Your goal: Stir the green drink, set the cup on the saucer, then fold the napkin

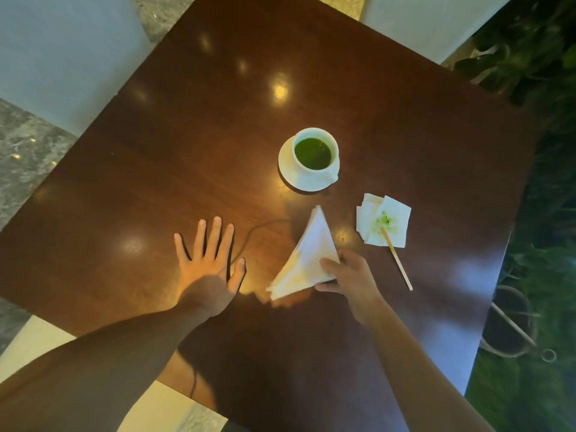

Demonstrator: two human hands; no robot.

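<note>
Dark polished wood forms the square table (187, 157), its glossy top throwing back soft round highlights. A white glazed cup (315, 154) of opaque green drink (312, 153) sits on a round white saucer (291, 174), its small handle pointing toward the near right. Nearer the person, a white paper napkin (307, 255) lies folded into a crisp triangle, one tip aimed at the saucer, its layered edges showing along the left side. The right hand (349, 280) pinches the napkin's lower right corner, thumb on top and fingers curled beneath. The left hand (207, 260) rests flat on the bare wood to the left of the napkin, palm down, fingers spread apart, holding nothing. To the right, a second, crumpled square napkin (396, 218) carries a green stain, and a thin wooden stirrer (399, 263) lies slantwise with one end on it.
</note>
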